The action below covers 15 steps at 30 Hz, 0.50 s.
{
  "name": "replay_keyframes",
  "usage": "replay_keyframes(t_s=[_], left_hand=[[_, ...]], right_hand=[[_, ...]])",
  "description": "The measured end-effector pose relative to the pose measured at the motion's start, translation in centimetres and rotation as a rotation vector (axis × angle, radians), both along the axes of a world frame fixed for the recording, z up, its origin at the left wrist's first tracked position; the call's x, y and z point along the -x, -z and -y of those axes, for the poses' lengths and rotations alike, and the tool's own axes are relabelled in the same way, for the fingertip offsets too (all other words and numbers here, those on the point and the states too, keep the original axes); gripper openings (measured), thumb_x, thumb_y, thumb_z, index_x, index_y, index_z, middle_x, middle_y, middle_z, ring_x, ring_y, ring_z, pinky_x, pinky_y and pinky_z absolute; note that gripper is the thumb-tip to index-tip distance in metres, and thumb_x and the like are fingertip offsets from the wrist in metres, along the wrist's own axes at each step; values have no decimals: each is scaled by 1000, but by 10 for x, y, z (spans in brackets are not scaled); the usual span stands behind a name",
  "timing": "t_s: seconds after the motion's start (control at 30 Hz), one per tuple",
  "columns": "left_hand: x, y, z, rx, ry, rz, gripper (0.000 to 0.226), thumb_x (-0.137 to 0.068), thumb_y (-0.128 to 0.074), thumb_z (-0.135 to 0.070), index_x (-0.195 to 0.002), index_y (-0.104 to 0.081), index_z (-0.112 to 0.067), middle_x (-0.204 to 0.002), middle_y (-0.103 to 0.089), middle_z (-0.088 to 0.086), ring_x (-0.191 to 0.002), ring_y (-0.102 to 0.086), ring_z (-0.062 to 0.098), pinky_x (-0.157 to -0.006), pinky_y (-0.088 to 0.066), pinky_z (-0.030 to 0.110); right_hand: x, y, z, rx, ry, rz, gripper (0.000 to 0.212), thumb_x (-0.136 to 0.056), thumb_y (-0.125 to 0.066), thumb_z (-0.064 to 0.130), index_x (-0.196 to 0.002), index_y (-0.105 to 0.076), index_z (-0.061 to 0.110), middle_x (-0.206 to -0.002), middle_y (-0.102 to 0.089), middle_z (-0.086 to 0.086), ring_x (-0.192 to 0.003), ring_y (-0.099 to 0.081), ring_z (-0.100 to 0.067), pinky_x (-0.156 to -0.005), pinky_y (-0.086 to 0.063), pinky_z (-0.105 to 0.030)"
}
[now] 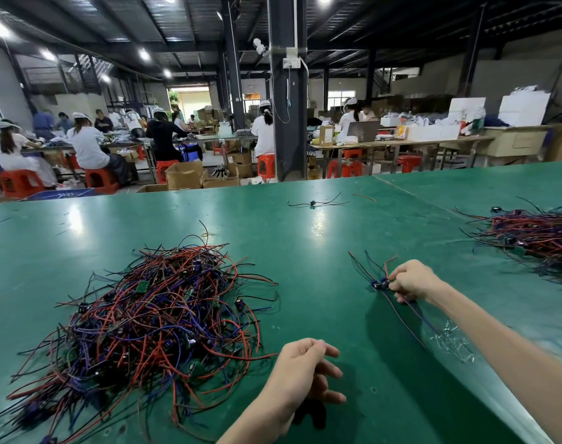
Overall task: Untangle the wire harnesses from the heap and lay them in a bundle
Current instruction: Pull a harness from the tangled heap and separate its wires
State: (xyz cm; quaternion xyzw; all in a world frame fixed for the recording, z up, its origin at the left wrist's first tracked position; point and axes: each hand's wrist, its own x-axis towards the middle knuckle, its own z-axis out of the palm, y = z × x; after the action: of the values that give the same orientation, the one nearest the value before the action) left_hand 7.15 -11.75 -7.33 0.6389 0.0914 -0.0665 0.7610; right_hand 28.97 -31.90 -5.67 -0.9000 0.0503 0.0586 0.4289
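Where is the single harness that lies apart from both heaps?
In the head view, the single harness lies far centre on the green table, beyond the right hand, near a stray red wire.

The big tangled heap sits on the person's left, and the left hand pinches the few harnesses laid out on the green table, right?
No: in the head view the right hand pinches the few harnesses laid out on the green table; the left hand hangs beside the heap.
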Motion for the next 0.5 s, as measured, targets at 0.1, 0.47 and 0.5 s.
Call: replay_keyframes(t_s=[0.1,0.47,0.5], left_hand=[[-1,0,0,-1,-4,0,29,-102,-40,-16,-97,-59,6,-56,-59,4,-36,-43,10,-51,-56,33],[-3,-1,-3,-21,-7,-2,31,-102,-40,-16,-87,-59,3,-58,-59,5,-39,-42,10,-48,-55,32],[-3,-1,-4,-27,-6,-2,31,-102,-40,-17,-87,-60,2,-58,-59,5,-39,-42,10,-49,-55,32]], right_hand=[[-1,-4,-2,192,-7,72,10,-77,-68,1,-79,-68,11,-70,-66,-8,-66,-63,-25,-73,-56,-35],[-2,7,-12,209,-22,176,14,-79,-67,11,-92,-74,12,-105,-69,-12,-103,-58,-29,-89,-45,-32],[-2,9,-13,201,-18,187,15,-80,-67,10,-94,-74,11,-106,-69,-13,-103,-58,-29,-89,-46,-33]])
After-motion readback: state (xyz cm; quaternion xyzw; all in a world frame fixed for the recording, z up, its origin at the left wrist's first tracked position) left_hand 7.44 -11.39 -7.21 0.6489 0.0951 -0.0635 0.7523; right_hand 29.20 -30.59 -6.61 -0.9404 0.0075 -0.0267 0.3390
